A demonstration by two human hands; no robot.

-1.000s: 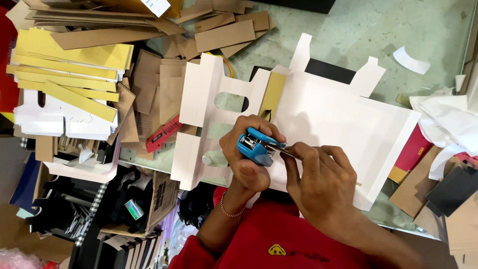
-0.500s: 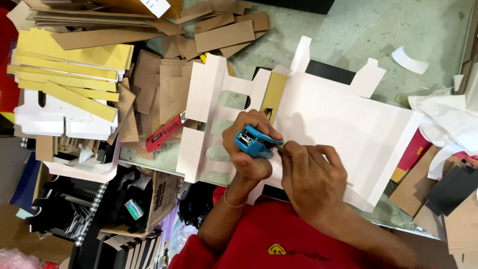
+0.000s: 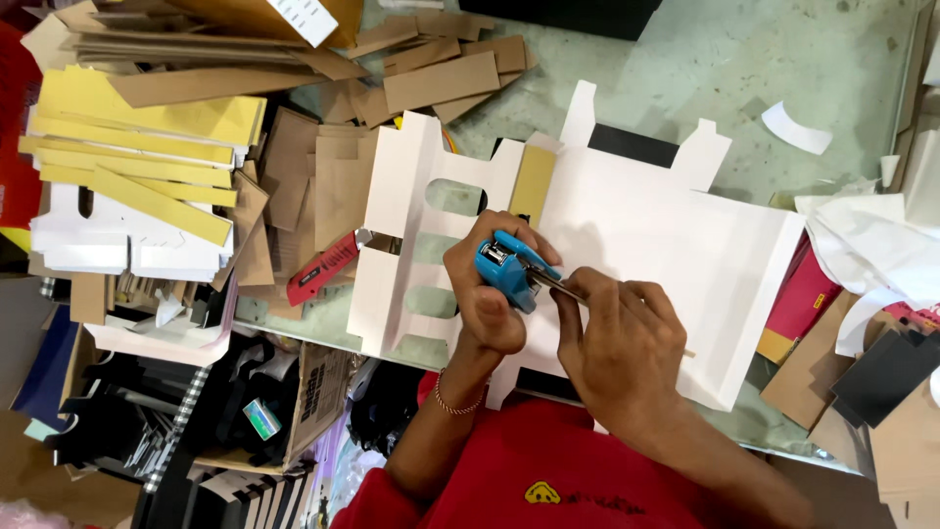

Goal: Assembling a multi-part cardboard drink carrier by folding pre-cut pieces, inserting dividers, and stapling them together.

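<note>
My left hand grips a small blue stapler over a large white die-cut cardboard sheet lying flat on the table. My right hand is just to its right, with the fingers pinching the metal part that sticks out of the stapler's end. Both hands sit above the sheet's lower middle. The sheet has cut-out slots on its left flaps and a tan strip near the top.
A red utility knife lies left of the sheet. Stacks of yellow and brown card strips fill the upper left. White paper and dark red and black card pieces crowd the right edge. The greenish tabletop shows at upper right.
Both hands and the stapler have drifted slightly up and right over the sheet. The grip on the stapler is unchanged.
</note>
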